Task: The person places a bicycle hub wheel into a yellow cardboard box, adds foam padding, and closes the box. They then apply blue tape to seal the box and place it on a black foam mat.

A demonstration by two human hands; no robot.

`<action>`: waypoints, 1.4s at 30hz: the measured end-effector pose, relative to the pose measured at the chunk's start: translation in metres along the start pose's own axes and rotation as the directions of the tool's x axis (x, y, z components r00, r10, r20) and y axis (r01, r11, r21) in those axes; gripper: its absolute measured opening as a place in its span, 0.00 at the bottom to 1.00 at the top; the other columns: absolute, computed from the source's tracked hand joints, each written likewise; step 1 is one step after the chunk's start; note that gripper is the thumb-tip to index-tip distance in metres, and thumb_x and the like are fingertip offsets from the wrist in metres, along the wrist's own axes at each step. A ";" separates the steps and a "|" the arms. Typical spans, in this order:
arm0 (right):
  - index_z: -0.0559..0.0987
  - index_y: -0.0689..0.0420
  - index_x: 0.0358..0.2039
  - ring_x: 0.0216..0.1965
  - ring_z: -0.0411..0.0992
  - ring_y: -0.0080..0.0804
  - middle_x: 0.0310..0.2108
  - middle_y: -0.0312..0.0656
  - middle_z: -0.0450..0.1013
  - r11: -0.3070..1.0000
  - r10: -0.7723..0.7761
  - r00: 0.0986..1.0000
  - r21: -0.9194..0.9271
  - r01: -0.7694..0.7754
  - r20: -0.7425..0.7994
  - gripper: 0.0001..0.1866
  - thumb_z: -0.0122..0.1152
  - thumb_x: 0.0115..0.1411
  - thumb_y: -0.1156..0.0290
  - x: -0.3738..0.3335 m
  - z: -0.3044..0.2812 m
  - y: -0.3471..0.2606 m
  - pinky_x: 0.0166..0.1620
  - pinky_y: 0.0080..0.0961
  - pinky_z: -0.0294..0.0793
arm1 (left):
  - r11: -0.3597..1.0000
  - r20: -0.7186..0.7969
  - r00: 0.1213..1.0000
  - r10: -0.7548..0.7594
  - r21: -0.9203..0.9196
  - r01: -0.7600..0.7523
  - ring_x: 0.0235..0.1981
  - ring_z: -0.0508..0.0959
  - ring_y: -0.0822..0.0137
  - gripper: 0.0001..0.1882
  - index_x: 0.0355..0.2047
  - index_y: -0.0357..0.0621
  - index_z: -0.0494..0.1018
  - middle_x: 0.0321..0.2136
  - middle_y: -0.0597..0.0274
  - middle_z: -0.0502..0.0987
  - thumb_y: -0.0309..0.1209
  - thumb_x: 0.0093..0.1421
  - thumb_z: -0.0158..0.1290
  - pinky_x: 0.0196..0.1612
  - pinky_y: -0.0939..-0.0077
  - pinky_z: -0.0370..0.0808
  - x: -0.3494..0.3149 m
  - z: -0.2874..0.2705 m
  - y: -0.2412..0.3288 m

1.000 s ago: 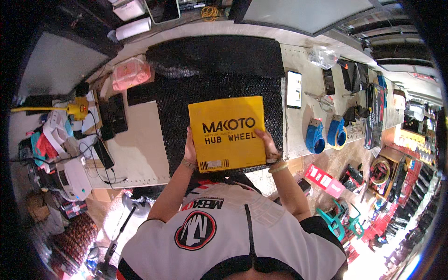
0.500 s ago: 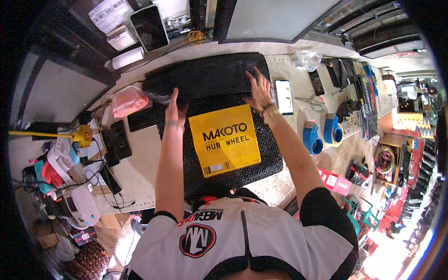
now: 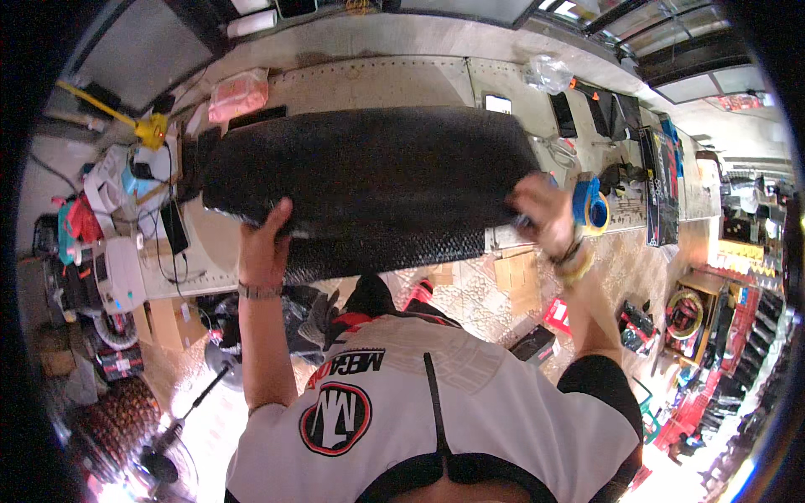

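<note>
A wide sheet of black bubble wrap (image 3: 360, 163) stretches between my hands in front of me, its far part lifted and folded toward me. My left hand (image 3: 267, 251) grips its near left corner, thumb on top and fingers underneath. At the right edge my right hand (image 3: 545, 214) is blurred by motion, its fingers curled round the wrap. A lower layer of the bubble wrap (image 3: 394, 254) shows along the worktable's near edge. The yellow cardboard box is out of sight, covered by the wrap.
A blue tape dispenser (image 3: 591, 205) stands beside my right hand. Beyond the wrap lie a phone (image 3: 497, 103) and a pink packet (image 3: 239, 96) on the worktable (image 3: 377, 84). To the left are a white label printer (image 3: 117, 272) and cables; cardboard boxes (image 3: 172, 323) sit on the floor.
Both hands have come toward me and spread apart, bringing the far part of the bubble wrap over the yellow box, now hidden. My view has shifted, with more floor showing.
</note>
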State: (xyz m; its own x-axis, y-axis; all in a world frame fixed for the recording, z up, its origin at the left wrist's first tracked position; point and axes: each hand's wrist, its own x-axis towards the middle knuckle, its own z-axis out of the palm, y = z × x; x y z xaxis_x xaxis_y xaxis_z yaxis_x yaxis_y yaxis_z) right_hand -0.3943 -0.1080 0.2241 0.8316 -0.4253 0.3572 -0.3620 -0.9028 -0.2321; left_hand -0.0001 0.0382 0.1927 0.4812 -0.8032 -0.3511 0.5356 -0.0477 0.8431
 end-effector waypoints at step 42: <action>0.71 0.62 0.49 0.41 0.73 0.52 0.44 0.55 0.72 0.691 0.712 0.682 -0.005 -0.723 -0.164 0.21 0.55 0.55 0.67 -0.178 0.073 0.295 0.43 0.43 0.73 | 0.780 0.081 0.792 0.605 -0.260 -0.569 0.46 0.72 0.63 0.23 0.57 0.45 0.59 0.43 0.61 0.72 0.32 0.62 0.48 0.50 0.64 0.69 0.015 0.185 0.012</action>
State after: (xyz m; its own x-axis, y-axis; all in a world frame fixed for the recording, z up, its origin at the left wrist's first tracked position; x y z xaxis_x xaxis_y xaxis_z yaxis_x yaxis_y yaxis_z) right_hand -0.6183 -0.2939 0.0263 0.2406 -0.9438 0.2267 -0.8532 -0.3170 -0.4141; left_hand -0.1149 -0.0848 0.2728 0.6489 -0.7131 0.2651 0.3244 0.5746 0.7514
